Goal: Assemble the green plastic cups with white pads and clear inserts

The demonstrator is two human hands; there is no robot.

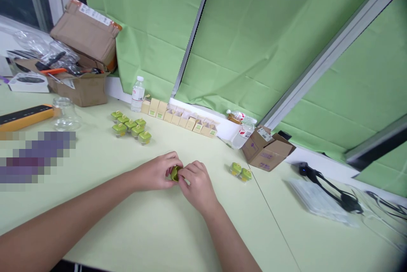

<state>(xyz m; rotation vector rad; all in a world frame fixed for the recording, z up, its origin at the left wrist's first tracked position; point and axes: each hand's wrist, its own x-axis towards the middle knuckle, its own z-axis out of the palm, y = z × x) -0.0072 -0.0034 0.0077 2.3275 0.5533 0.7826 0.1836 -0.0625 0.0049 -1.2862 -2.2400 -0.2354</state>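
Observation:
Over the middle of the table, my left hand (162,171) curls its fingers round a small green lid-like piece (174,173). My right hand (197,183) pinches the right side of the same piece, so both hands hold it. Fingers cover much of it, and whether a clear cup is attached I cannot tell. Beyond my left hand stand several small clear containers with green lids (130,124), grouped in rows. Two more green-lidded containers (241,172) sit to the right of my right hand.
Along the back runs a row of small cream boxes (178,117), with a water bottle (137,94) at its left. A glass jar (65,114), a power strip (27,117) and a filled carton (79,87) are left. Right are lying bottles (243,134), a cardboard box (267,149) and plastic bags (318,202).

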